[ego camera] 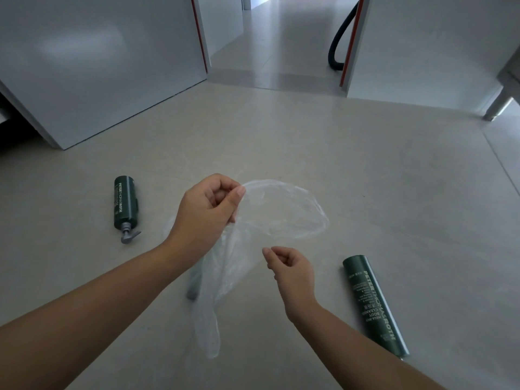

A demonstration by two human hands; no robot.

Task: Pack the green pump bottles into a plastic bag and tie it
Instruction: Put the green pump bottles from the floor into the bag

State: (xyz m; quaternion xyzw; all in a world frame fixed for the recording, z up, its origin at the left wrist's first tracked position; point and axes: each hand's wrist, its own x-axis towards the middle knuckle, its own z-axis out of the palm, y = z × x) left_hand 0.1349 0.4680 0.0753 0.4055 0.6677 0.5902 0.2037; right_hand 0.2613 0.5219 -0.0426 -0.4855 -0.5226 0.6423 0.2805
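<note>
A thin clear plastic bag (270, 218) hangs in the air above the floor, its mouth spread into a wide loop. My left hand (209, 205) pinches the far left rim of the bag between thumb and fingers. My right hand (289, 267) pinches the near rim with curled fingers. One green pump bottle (125, 205) lies on the floor to the left, its grey pump pointing toward me. A second green bottle (374, 304) lies at the right, next to my right forearm. A third dark green bottle (194, 282) shows partly behind the bag and under my left forearm.
Pale floor tiles (365, 178) stretch ahead. A white cabinet panel (98, 66) stands at the left. A doorway with red-edged frames opens into a corridor, with a black hose (337, 43) at its right side. A metal furniture leg (498, 105) stands far right.
</note>
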